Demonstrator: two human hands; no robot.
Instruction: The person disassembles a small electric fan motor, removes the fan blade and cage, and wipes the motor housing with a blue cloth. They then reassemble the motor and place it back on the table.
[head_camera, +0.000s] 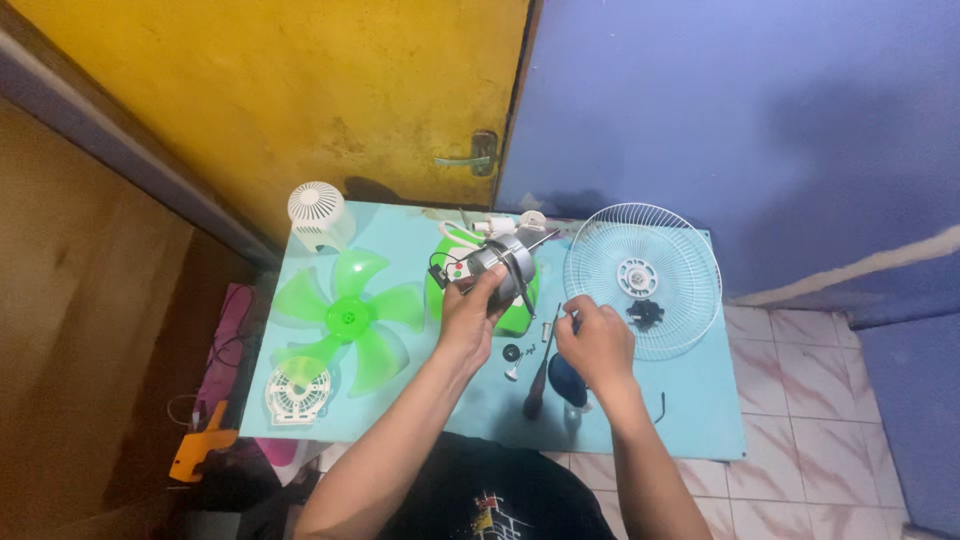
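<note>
Left hand: the left hand (470, 318) is curled closed around the near side of a grey metal fan motor (500, 268), fingers wrapped on its casing, thumb on top.
Right hand: the right hand (598, 342) is loosely closed, its fingertips pinched together at something small and pale; what it is cannot be told.
Fan motor: one, with its shaft pointing far and right, held over a green fan housing (515, 318) near the middle of the tabletop (700, 410).
Screwdriver: one, with a dark handle (536, 392), lying between the two hands, tip pointing far.
Small parts: one black round washer-like piece (512, 352) and one small white piece (512, 373) just near of the motor, between the wrists.
Fan blade: one, green and translucent (350, 318), with five vanes, flat on the left of the tabletop.
Wire guard: one, white and round (642, 280), on the right, with a black knob (645, 314) lying in it.
White covers: two; a domed slotted one (318, 214) at the far left corner, a flat vented one (297, 391) at the near left corner.
Tabletop: light blue, set against a yellow door (300, 90) and a blue wall (740, 120).
</note>
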